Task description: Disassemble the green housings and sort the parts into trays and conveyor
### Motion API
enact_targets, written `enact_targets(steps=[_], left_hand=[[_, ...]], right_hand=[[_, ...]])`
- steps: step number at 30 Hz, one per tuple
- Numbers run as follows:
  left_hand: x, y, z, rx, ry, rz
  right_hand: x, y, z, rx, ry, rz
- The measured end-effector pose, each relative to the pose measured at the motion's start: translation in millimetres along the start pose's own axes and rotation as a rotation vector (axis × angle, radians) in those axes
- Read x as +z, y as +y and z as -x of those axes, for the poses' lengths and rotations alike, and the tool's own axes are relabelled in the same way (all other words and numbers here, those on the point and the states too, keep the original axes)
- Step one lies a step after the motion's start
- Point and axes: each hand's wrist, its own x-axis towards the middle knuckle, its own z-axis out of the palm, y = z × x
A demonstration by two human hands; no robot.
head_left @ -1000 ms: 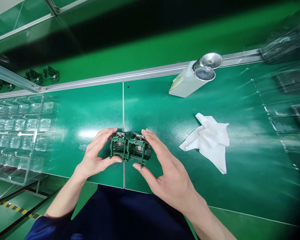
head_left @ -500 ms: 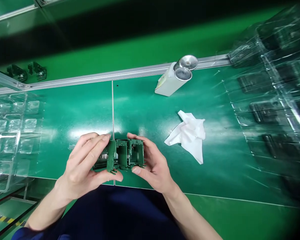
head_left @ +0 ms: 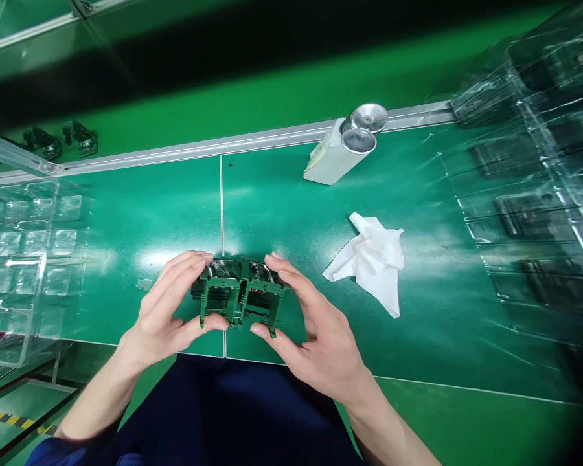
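A dark green plastic part with two open, frame-like bays is held up between both hands, close to the table's front edge. My left hand grips its left end, fingers over the top and thumb beneath. The right end is between the fingers and thumb of my right hand. Black and shiny pieces show along its upper side. Whether it is one piece or two pressed together, I cannot tell.
A crumpled white cloth lies to the right. Behind it stands a white container with round metal dishes on top. Clear trays are at left; more clear trays at right hold dark parts. Dark parts sit beyond the rail.
The green part has been turned in the hands, so its dark upper side now shows more. My right hand has shifted slightly right, and the fingers of both hands have moved up a little.
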Motion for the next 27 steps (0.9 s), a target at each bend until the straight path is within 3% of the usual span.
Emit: enact_targets(steps=[10,15,18,23,27], left_hand=[[4.2,-4.1,1.1,-0.007,0.028,0.038],[2.1,-5.4,2.8,-0.048,-0.001,0.107],[0.7,-4.8,7.7,-0.197,-0.052,0.185],[3.7,0.5,15.7,-0.524,-0.093,0.357],[5.2,5.3,16.4,-0.613,-0.115,0.428]], right_hand=[[-1.2,-1.1,-3.4,-0.012,-0.016,0.058],[-6.2,-6.2,-5.4,0.065,-0.042,0.157],[-11.4,-5.6,-7.1,0.113,-0.074,0.212],[-14.7,-2.5,-10.5,0.165,-0.101,0.106],[-13.7,-3.6,-9.8,0.209,-0.095,0.136]])
